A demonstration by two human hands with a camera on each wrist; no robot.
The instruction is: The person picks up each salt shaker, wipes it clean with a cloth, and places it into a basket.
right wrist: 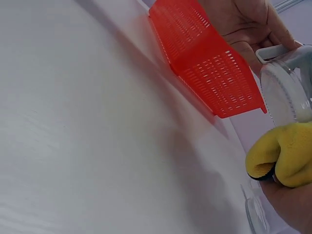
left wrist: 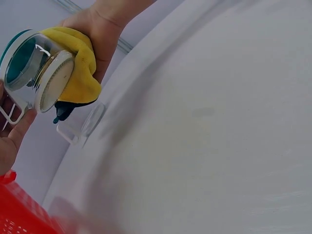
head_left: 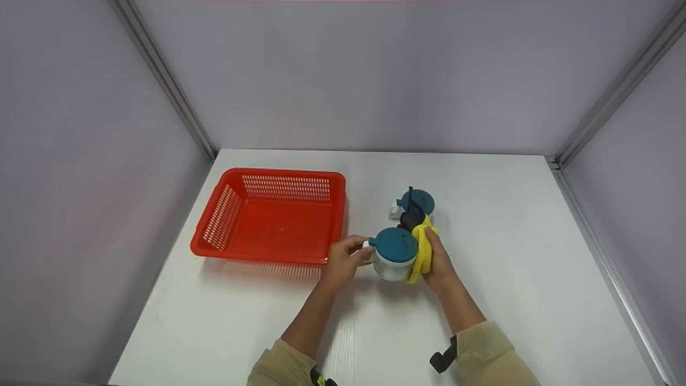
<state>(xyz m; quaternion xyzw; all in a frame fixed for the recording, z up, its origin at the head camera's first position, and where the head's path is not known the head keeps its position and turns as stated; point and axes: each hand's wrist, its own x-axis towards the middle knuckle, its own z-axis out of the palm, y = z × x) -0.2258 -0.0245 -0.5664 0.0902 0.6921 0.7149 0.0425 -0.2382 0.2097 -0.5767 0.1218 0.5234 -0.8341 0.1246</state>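
A clear jar [head_left: 394, 269] with a teal lid and white handle is held up over the table, its pale base showing in the left wrist view. My left hand [head_left: 340, 265] pinches the handle between thumb and fingers. A yellow cloth [head_left: 423, 251] with a dark reverse side is bunched in my right hand [head_left: 441, 267], which presses it against the jar's right side. The dark part of the cloth [head_left: 411, 217] sticks out beyond the fingers. Behind it stands a second teal-lidded jar [head_left: 420, 200], its white handle pointing left and its body partly hidden by the cloth.
A red plastic basket [head_left: 278, 228] with slotted sides sits on the white table [head_left: 509, 257], close to my left hand. Pale panels [head_left: 375, 80] close off the back and both sides of the table.
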